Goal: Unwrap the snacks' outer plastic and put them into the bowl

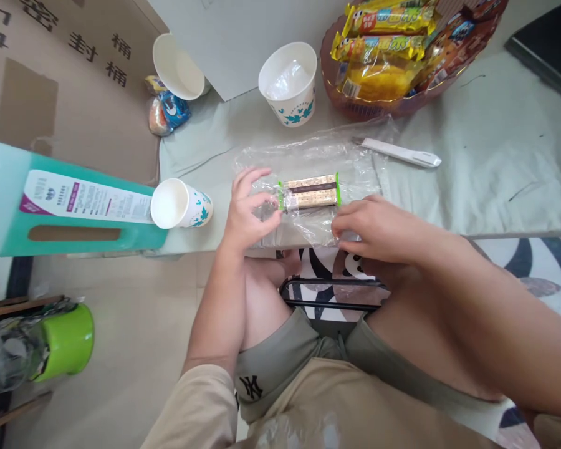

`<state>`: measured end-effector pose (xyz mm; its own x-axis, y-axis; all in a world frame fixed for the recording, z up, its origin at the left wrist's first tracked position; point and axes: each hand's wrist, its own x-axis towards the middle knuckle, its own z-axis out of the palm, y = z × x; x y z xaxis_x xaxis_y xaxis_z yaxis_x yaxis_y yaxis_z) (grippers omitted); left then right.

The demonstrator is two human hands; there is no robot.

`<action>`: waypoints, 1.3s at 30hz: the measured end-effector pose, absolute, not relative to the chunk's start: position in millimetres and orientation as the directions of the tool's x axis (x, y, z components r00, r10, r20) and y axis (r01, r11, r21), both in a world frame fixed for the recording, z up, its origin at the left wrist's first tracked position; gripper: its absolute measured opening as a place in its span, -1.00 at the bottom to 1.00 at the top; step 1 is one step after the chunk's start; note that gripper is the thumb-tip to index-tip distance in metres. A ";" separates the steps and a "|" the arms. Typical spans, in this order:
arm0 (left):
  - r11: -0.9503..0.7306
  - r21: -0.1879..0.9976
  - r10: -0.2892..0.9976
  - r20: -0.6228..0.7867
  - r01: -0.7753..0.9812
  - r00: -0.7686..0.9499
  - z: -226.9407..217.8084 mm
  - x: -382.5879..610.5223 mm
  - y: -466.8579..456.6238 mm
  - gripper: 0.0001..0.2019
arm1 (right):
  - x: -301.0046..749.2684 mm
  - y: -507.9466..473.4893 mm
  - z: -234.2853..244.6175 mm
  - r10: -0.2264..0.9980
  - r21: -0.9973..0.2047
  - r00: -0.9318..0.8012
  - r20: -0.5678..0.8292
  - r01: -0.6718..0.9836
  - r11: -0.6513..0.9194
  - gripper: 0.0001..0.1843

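A wrapped sandwich biscuit with green wrapper ends lies inside a clear plastic bag near the table's front edge. My left hand pinches the plastic at the biscuit's left end, with its upper fingers spread. My right hand is curled on the bag's front right edge, just right of the biscuit.
A paper cup lies on its side left of my hands, beside a teal box. Two more paper cups stand behind. A bowl of snack packs is at the back right; a white tool lies beside the bag.
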<state>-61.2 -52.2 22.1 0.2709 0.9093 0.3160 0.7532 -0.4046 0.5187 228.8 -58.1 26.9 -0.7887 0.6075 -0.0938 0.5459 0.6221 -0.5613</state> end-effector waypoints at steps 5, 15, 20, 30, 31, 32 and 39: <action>-0.376 0.540 0.926 0.243 0.753 0.288 23.0 -59.2 -62.9 -0.90 | 229.4 -54.7 31.9 0.691 -0.451 -0.677 -0.252 0.714 0.536 -0.87; -0.310 0.377 0.941 -0.013 0.873 0.339 8.9 -81.1 -76.2 -0.87 | 230.9 -66.2 28.0 0.780 -0.290 -0.586 -0.221 0.803 0.521 -0.77; -0.351 0.356 0.930 0.021 0.866 0.368 2.1 -100.1 -89.2 -0.84 | 241.7 -81.3 32.6 0.800 -0.223 -0.547 -0.248 0.835 0.503 -0.78; -0.380 0.318 0.910 -0.038 0.868 0.412 6.3 -110.9 -96.6 -0.83 | 272.0 -123.7 5.0 0.774 -0.324 -0.625 -0.099 0.756 0.569 -0.73; -0.381 0.310 0.901 -0.086 0.871 0.424 12.0 -110.9 -96.4 -0.81 | 272.6 -125.4 3.8 0.762 -0.356 -0.640 -0.103 0.739 0.572 -0.71; -0.381 0.304 0.890 -0.138 0.873 0.436 18.8 -111.1 -96.2 -0.77 | 273.1 -126.8 4.1 0.749 -0.384 -0.653 -0.114 0.724 0.573 -0.71; -0.308 0.440 0.941 0.009 0.844 0.338 77.0 -96.2 -90.5 -0.61 | 269.0 -127.9 31.0 0.793 -0.534 -0.604 -0.079 0.697 0.478 -0.64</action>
